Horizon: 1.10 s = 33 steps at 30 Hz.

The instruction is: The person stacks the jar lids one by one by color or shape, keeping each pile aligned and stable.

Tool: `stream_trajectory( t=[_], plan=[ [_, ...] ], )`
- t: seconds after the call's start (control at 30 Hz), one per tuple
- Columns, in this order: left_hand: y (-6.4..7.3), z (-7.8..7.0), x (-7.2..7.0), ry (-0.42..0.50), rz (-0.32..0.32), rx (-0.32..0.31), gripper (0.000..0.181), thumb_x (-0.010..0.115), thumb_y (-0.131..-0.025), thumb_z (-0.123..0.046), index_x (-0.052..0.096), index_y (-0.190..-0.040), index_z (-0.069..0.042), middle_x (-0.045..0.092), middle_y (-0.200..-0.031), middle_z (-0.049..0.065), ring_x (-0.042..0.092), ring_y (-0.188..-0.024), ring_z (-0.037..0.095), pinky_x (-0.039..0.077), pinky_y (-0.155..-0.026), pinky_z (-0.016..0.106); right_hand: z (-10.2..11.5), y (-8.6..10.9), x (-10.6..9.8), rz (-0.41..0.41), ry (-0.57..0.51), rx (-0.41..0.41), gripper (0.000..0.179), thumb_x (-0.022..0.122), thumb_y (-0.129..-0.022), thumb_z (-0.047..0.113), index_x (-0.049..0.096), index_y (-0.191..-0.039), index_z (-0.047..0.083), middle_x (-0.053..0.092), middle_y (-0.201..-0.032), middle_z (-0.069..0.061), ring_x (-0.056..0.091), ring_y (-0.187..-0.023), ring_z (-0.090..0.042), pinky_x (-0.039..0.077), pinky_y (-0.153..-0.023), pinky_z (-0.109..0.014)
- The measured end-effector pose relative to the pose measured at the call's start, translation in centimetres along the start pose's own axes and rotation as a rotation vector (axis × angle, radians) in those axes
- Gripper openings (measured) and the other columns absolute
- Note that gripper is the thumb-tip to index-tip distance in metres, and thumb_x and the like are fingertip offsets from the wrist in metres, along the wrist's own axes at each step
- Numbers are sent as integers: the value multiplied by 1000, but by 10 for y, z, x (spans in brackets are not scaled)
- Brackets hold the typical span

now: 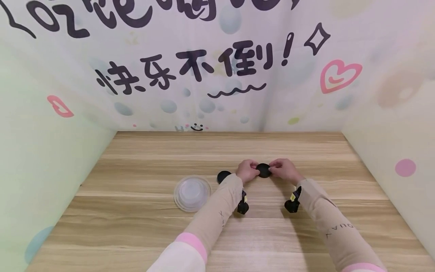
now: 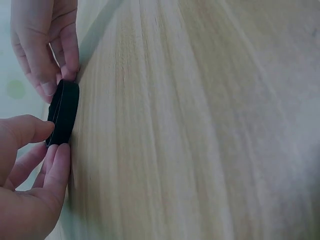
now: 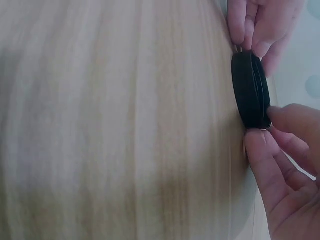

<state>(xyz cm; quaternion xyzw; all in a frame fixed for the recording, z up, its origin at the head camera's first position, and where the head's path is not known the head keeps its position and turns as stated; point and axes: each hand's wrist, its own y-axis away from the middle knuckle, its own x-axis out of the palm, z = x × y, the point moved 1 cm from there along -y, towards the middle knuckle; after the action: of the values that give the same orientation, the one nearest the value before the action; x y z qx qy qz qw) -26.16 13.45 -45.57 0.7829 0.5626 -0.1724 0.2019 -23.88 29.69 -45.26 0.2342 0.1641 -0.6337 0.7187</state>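
Note:
Between my two hands is a black round lid-like disc (image 1: 263, 170) with a raised rim. My left hand (image 1: 248, 172) pinches its left edge with thumb and fingertips. From the opposite side my right hand (image 1: 284, 169) pinches the right edge. In the left wrist view the disc (image 2: 65, 112) is seen edge-on, close to the wooden surface. The right wrist view shows the same thin black rim (image 3: 247, 90), with a thumb on its face and fingers beneath. Whether it touches the table I cannot tell.
A second black disc (image 1: 223, 176) lies left of my left hand, partly behind the sleeve. Farther left sits a translucent round plastic container (image 1: 192, 193). The wooden table (image 1: 149, 241) meets a printed back wall (image 1: 163, 119) and side walls.

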Motion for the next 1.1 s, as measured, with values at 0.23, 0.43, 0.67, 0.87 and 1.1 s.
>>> stream_trajectory(
  t=[0.23, 0.43, 0.67, 0.87, 1.1],
  plan=[
    [-53, 55, 32, 19, -8, 83, 26, 67, -70, -7, 66, -96, -10, 61, -82, -1, 56, -75, 10, 44, -65, 19, 6, 0, 3, -37, 14, 1, 23, 54, -84, 0, 56, -103, -13, 60, -92, -24, 60, -78, -21, 52, -65, -26],
    [22, -17, -14, 44, -12, -7, 26, 62, -76, 2, 62, -102, 2, 63, -94, 13, 58, -88, 21, 40, -63, 12, 8, 0, 6, -74, 43, -2, 22, 52, -85, -1, 58, -103, -11, 58, -97, -27, 59, -79, -22, 52, -64, -26],
    [6, -1, -7, 64, -34, 15, 24, 65, -75, -3, 65, -99, -5, 63, -86, 3, 57, -80, 11, 44, -69, 17, 12, 1, 5, -96, 39, -25, 22, 51, -85, 0, 57, -102, -12, 58, -96, -27, 61, -73, -21, 53, -63, -27],
    [7, -8, -13, 93, -80, 64, 21, 66, -75, -2, 67, -95, -3, 62, -81, 4, 56, -74, 10, 44, -66, 15, 18, 1, 3, -114, 33, -39, 21, 52, -84, 1, 58, -101, -10, 60, -89, -24, 61, -64, -19, 52, -59, -29],
    [10, -14, -29, 91, -81, 105, 22, 65, -74, 1, 66, -95, -2, 64, -81, 7, 58, -75, 12, 45, -65, 15, 33, 3, 5, -138, 68, -66, 20, 54, -84, 3, 60, -101, -7, 60, -94, -23, 58, -76, -22, 53, -62, -30]
  ],
)
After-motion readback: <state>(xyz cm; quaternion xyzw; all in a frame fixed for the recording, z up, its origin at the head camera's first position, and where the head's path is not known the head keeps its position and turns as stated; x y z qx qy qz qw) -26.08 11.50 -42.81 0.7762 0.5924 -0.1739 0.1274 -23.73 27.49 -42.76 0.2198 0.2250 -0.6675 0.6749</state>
